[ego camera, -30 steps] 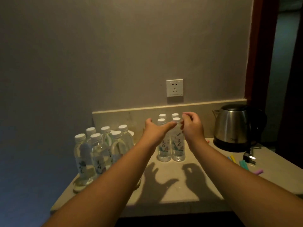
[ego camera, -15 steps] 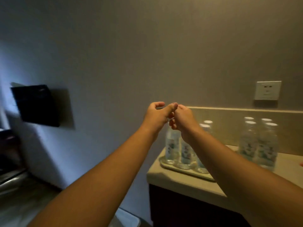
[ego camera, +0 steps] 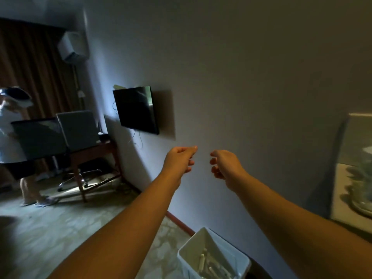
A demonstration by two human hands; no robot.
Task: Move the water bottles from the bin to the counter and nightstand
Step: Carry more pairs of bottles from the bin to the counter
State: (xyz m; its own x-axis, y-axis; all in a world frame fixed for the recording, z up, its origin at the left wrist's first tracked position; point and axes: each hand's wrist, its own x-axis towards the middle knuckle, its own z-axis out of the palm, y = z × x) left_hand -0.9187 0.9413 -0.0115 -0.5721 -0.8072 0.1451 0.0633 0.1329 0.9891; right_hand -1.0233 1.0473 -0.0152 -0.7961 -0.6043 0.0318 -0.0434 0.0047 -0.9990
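Both arms reach out in front of the bare wall. My left hand (ego camera: 180, 160) and my right hand (ego camera: 222, 164) hover side by side with fingers loosely curled, and neither holds anything. Below them on the floor stands a white bin (ego camera: 237, 258) with water bottles (ego camera: 209, 262) lying inside. The counter (ego camera: 340, 190) shows at the right edge, blurred, with a tray of bottles (ego camera: 362, 178) on it. No nightstand is in view.
A wall-mounted black screen (ego camera: 136, 108) hangs at the left of my hands. Further left are a wooden desk (ego camera: 94, 152) with monitors, an office chair, brown curtains and an air conditioner (ego camera: 73, 47). A person (ego camera: 12, 141) stands at the far left.
The view has swung left, away from the counter and its bottles. My hands, touching half a second ago, have come apart. The bin and the room's far end have come into view.
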